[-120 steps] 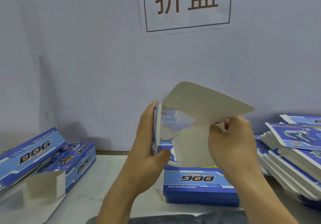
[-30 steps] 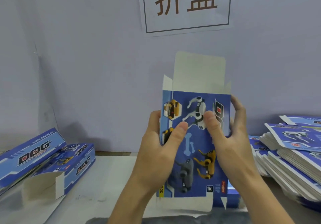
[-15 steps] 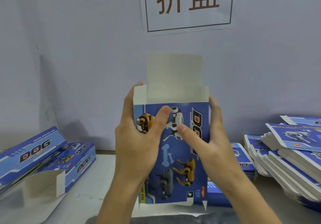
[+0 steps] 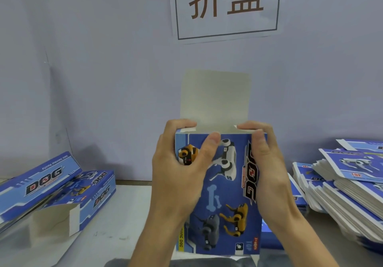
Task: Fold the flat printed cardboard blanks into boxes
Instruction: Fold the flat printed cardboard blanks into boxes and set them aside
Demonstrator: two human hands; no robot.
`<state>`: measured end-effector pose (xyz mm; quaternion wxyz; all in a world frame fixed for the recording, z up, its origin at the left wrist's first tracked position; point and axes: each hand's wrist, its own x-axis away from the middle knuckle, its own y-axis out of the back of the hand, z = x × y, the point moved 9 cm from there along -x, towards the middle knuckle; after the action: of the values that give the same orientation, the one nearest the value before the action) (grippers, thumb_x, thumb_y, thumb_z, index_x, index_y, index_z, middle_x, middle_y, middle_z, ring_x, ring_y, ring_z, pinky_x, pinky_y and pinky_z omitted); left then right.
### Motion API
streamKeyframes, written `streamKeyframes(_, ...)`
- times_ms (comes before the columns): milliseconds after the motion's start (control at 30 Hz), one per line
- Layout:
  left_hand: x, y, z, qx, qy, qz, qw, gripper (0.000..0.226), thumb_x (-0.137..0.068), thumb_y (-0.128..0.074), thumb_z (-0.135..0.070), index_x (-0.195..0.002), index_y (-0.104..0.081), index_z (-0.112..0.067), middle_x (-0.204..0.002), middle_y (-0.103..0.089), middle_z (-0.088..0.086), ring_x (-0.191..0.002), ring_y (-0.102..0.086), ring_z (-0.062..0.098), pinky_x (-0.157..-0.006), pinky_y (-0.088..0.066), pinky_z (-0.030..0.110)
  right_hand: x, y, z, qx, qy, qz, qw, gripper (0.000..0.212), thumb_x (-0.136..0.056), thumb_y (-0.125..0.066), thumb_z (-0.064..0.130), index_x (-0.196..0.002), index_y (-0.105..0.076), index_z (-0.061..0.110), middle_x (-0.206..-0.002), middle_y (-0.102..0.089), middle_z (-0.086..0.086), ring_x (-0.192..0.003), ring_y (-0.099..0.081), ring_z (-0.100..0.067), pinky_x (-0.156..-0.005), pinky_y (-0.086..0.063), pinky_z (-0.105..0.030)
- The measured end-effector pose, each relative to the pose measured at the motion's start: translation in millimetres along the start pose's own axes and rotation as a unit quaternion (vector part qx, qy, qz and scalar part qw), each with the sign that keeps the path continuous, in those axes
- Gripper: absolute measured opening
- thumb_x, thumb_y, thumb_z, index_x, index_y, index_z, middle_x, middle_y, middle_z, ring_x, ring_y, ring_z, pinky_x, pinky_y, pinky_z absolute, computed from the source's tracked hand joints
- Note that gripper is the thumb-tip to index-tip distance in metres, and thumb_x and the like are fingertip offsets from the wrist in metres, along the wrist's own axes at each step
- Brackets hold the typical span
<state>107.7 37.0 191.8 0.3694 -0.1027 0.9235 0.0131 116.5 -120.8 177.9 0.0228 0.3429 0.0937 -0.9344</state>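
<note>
Blue dog-printed box (image 4: 228, 194) stands upright, opened into shape, plain lid flap (image 4: 215, 99) sticking straight up. Flat blanks (image 4: 352, 194) stacked at right; folded boxes (image 4: 51, 186) lie left.

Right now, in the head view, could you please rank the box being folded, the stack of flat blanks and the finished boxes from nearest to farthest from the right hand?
1. Box being folded: held in the right hand.
2. Stack of flat blanks: right side.
3. Finished boxes: far left.
</note>
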Motion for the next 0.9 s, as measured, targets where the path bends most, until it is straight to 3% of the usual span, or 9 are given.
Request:
streamKeyframes(100,0.9,5.7,0.3,0.006,0.008,-0.022,1.0,0.049,-0.08,-0.046,-0.074,-0.086,-0.06,-0.028,-0.066,-0.056,-0.01,-0.061,-0.057,0.008,-0.058,-0.05,0.021,0.5,3.4,-3.1,-0.002,-0.04,-0.019,0.999,0.049,-0.087,-0.04,0.07,-0.096,-0.063,0.028,-0.084,-0.056,-0.034,-0.067,-0.062,-0.043,-0.056,-0.053,-0.058)
streamKeyframes(133,1.1,9.6,0.9,0.012,0.016,-0.041,0.999,0.051,-0.084,-0.043,-0.071,-0.082,-0.06,-0.023,-0.056,-0.048,-0.008,-0.052,-0.049,0.007,-0.051,-0.044,0.02,-0.7,5.1,-4.5,-0.003,-0.048,-0.029,0.998,0.049,-0.086,-0.04,0.069,-0.091,-0.064,0.026,-0.079,-0.058,-0.032,-0.063,-0.064,-0.039,-0.053,-0.054,-0.052)
streamKeyframes(233,0.0,12.0,4.5,0.054,0.039,-0.051,0.996,0.031,-0.088,-0.048,-0.04,-0.074,-0.05,-0.013,-0.058,-0.038,0.02,-0.052,-0.046,0.026,-0.046,-0.037,0.042,-5.3,5.1,-2.6,0.034,-0.037,-0.025,0.998,0.037,-0.085,-0.049,0.048,-0.087,-0.059,0.012,-0.057,-0.055,-0.016,-0.049,-0.062,-0.018,-0.041,-0.045,-0.029)
streamKeyframes(333,-0.5,15.7,6.9,0.046,0.042,-0.053,0.997,0.017,-0.081,-0.045,-0.029,-0.073,-0.05,-0.015,-0.049,-0.039,0.004,-0.047,-0.045,0.025,-0.043,-0.033,0.033,-5.8,3.1,-4.7,0.029,-0.049,-0.018,0.998,0.025,-0.081,-0.049,0.036,-0.089,-0.056,0.013,-0.053,-0.056,-0.003,-0.045,-0.061,-0.012,-0.038,-0.042,-0.02)
streamKeyframes(433,0.1,15.0,9.3,0.071,0.057,-0.05,0.995,0.014,-0.079,-0.045,-0.03,-0.081,-0.057,-0.036,-0.065,-0.058,-0.001,-0.058,-0.064,0.024,-0.044,-0.045,0.033,-4.0,3.5,-8.0,0.005,-0.071,-0.023,0.997,0.021,-0.077,-0.049,0.036,-0.097,-0.053,0.031,-0.063,-0.057,-0.007,-0.048,-0.06,-0.017,-0.04,-0.044,-0.023)
streamKeyframes(567,0.4,8.6,11.2,0.099,0.081,-0.03,0.991,0.042,-0.08,-0.046,-0.036,-0.111,-0.045,-0.065,-0.099,-0.069,-0.023,-0.083,-0.075,0.023,-0.065,-0.061,0.044,-4.7,5.4,-7.6,0.014,-0.089,-0.029,0.996,0.047,-0.076,-0.046,0.039,-0.121,-0.054,0.051,-0.066,-0.048,-0.012,-0.055,-0.053,-0.02,-0.045,-0.047,-0.027)
streamKeyframes(700,-0.7,8.1,6.4,0.104,0.066,-0.027,0.992,0.036,-0.087,-0.047,-0.03,-0.111,-0.057,-0.055,-0.096,-0.072,-0.012,-0.086,-0.073,0.028,-0.064,-0.061,0.043,-4.9,-3.3,-2.8,-0.001,-0.071,0.007,0.997,0.034,-0.079,-0.043,0.034,-0.101,-0.067,0.043,-0.066,-0.061,-0.011,-0.053,-0.06,-0.018,-0.044,-0.046,-0.028)
streamKeyframes(833,0.1,14.5,1.0,0.085,0.037,-0.056,0.994,0.021,-0.082,-0.047,-0.026,-0.097,-0.059,-0.035,-0.09,-0.072,0.002,-0.072,-0.069,0.019,-0.06,-0.053,0.043,-5.2,0.0,-5.2,-0.014,-0.054,-0.012,0.998,0.024,-0.082,-0.042,0.035,-0.093,-0.063,0.036,-0.073,-0.066,-0.016,-0.058,-0.064,-0.025,-0.048,-0.048,-0.035)
streamKeyframes(900,1.7,13.5,-7.9,0.077,-0.004,-0.057,0.995,0.013,-0.088,-0.044,-0.022,-0.092,-0.056,-0.023,-0.082,-0.069,0.001,-0.066,-0.066,0.012,-0.05,-0.048,0.033,-5.0,3.5,-8.2,-0.051,-0.055,-0.031,0.997,0.025,-0.093,-0.04,0.034,-0.095,-0.064,0.027,-0.084,-0.071,-0.018,-0.067,-0.067,-0.031,-0.057,-0.051,-0.039)
